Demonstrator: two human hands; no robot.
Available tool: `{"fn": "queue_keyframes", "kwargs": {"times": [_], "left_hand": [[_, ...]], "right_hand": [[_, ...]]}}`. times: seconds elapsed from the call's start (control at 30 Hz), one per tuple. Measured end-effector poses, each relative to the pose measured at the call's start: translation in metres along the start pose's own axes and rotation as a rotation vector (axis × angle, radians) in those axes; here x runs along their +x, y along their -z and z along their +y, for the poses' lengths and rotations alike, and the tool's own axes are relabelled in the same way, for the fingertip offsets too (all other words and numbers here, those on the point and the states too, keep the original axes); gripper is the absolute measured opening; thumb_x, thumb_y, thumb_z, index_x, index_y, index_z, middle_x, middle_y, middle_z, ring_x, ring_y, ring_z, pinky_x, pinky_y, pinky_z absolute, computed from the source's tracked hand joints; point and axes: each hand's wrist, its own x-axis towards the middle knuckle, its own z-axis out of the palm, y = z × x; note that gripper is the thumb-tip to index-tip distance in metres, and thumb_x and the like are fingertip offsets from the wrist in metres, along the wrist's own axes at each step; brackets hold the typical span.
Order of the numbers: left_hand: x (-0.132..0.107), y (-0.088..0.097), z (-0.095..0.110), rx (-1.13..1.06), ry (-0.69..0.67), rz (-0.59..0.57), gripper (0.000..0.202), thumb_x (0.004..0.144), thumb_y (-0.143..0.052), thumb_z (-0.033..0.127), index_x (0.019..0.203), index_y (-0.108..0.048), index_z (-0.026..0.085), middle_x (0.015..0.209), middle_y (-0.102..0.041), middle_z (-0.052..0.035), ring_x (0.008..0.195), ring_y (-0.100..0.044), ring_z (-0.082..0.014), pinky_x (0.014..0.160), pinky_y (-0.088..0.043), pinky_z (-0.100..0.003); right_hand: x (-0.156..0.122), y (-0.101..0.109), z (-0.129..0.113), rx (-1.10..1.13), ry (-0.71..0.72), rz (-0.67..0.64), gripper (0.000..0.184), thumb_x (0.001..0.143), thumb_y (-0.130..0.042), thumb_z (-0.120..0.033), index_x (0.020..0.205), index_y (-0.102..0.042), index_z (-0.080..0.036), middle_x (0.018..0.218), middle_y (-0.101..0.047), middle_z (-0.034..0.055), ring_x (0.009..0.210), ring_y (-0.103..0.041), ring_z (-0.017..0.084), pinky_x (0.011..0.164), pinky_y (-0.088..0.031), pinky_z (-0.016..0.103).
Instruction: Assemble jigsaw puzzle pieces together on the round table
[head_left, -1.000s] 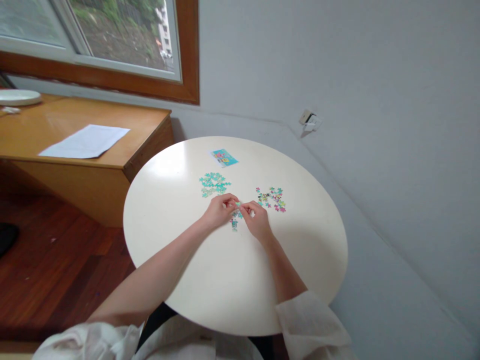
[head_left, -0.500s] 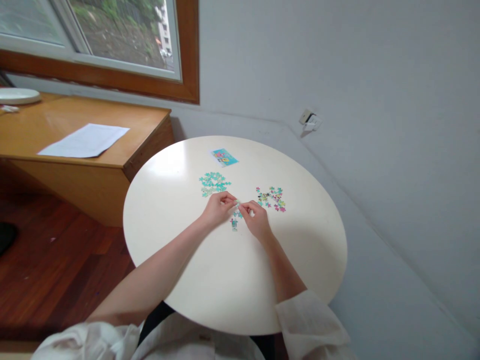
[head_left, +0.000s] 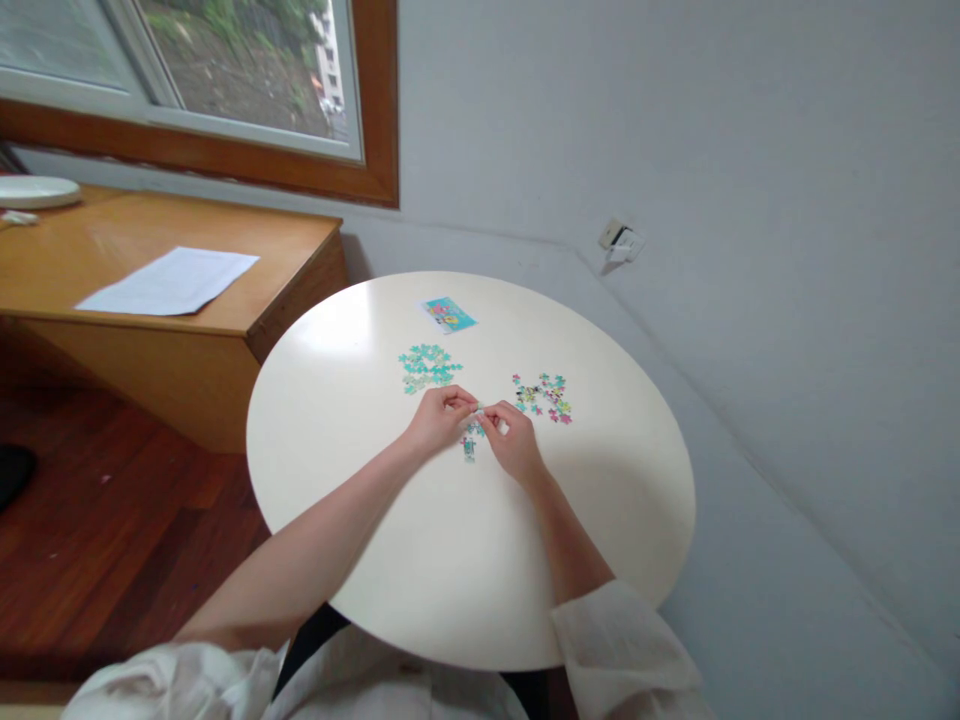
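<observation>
My left hand (head_left: 439, 420) and my right hand (head_left: 514, 440) meet fingertip to fingertip over the middle of a round cream table (head_left: 420, 560). Both are pinched on a small pale puzzle piece (head_left: 480, 407) held between them. Just below the fingers lies a small joined cluster of pieces (head_left: 469, 441). A pile of teal puzzle pieces (head_left: 427, 366) lies beyond my left hand. A pile of mixed pink, green and dark pieces (head_left: 543, 396) lies beyond my right hand. A small blue picture card (head_left: 448, 314) rests near the table's far edge.
A wooden desk (head_left: 150, 300) stands to the left, with a white sheet of paper (head_left: 170, 281) and a white plate (head_left: 37, 190) on it. A window (head_left: 225, 70) is above it. Grey walls close in behind and to the right, with a wall socket (head_left: 619, 240).
Both hands stay pinched together at the same spot; the fingers have shifted only slightly around the piece.
</observation>
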Motion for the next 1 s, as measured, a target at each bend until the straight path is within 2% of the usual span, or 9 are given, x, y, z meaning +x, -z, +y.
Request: {"fn": "queue_keyframes", "kwargs": {"times": [0.43, 0.57, 0.63, 0.8, 1.0], "left_hand": [[0.0001, 0.0035, 0.0033, 0.018, -0.003, 0.056, 0.01, 0.064, -0.064, 0.024, 0.062, -0.063, 0.015, 0.054, -0.059, 0.0016, 0.053, -0.053, -0.011, 0.056, -0.041, -0.023], [0.0007, 0.0038, 0.0037, 0.008, -0.006, 0.059, 0.01, 0.064, -0.065, 0.025, 0.062, -0.063, 0.015, 0.056, -0.06, 0.0011, 0.054, -0.054, -0.011, 0.057, -0.041, -0.023], [0.0002, 0.0031, 0.0041, 0.002, -0.008, 0.053, 0.011, 0.064, -0.065, 0.025, 0.062, -0.063, 0.014, 0.056, -0.06, 0.001, 0.055, -0.054, -0.0109, 0.057, -0.041, -0.023], [-0.0027, -0.0002, 0.004, -0.01, -0.006, 0.018, 0.011, 0.063, -0.067, 0.025, 0.062, -0.063, 0.014, 0.054, -0.06, 0.0008, 0.052, -0.053, -0.0107, 0.054, -0.04, -0.022], [-0.0025, -0.0007, 0.0025, -0.021, 0.004, 0.011, 0.01, 0.063, -0.066, 0.024, 0.062, -0.063, 0.014, 0.054, -0.06, 0.0011, 0.052, -0.052, -0.0103, 0.054, -0.039, -0.022]], "right_hand": [[-0.0005, -0.0011, 0.0042, 0.021, 0.02, -0.019, 0.011, 0.077, -0.052, -0.018, 0.072, -0.062, -0.019, 0.064, -0.055, 0.0001, 0.062, -0.052, 0.013, 0.063, -0.042, 0.026], [-0.0006, -0.0018, 0.0036, 0.053, 0.014, 0.004, 0.006, 0.075, -0.058, -0.022, 0.075, -0.063, -0.02, 0.065, -0.056, 0.0, 0.062, -0.053, 0.014, 0.063, -0.043, 0.027], [-0.0003, -0.0017, 0.0025, 0.068, 0.01, 0.013, 0.007, 0.075, -0.06, -0.025, 0.073, -0.063, -0.02, 0.064, -0.056, -0.0002, 0.061, -0.052, 0.013, 0.062, -0.043, 0.027], [0.0005, -0.0008, 0.0021, 0.042, -0.02, 0.019, 0.022, 0.079, -0.055, -0.028, 0.058, -0.054, -0.02, 0.056, -0.051, -0.0017, 0.056, -0.048, 0.013, 0.058, -0.039, 0.026], [0.0007, -0.0005, 0.0029, 0.027, -0.012, -0.013, 0.021, 0.079, -0.053, -0.026, 0.059, -0.051, -0.02, 0.058, -0.05, -0.0016, 0.059, -0.048, 0.013, 0.06, -0.038, 0.027]]}}
